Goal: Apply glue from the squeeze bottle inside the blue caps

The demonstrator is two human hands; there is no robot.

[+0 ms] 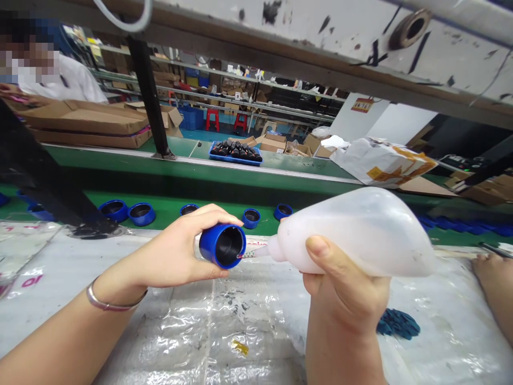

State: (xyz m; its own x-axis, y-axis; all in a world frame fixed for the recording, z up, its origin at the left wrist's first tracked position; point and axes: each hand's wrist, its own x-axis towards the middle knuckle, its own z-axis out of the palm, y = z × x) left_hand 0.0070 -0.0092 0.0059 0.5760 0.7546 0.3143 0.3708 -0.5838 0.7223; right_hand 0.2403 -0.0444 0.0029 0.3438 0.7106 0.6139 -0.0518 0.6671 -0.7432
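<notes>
My left hand [176, 248], with a metal bangle at the wrist, grips a blue cup [208, 244] with a black inside, its opening turned toward the right and toward me. In my right hand [348, 283] is a translucent white squeeze bottle [360, 230], tilted on its side with its nozzle pointing left. The thin nozzle tip touches or nearly touches the cup's lower right rim. Whether any liquid comes out is too small to tell.
Several blue cups [141, 213] stand on the green conveyor [216, 200] beyond. A black post [148, 96] rises at the left. Dark teal cloth [398, 323] lies on the plastic-covered table [172, 331]. Another person's hand [495, 272] rests at the right edge.
</notes>
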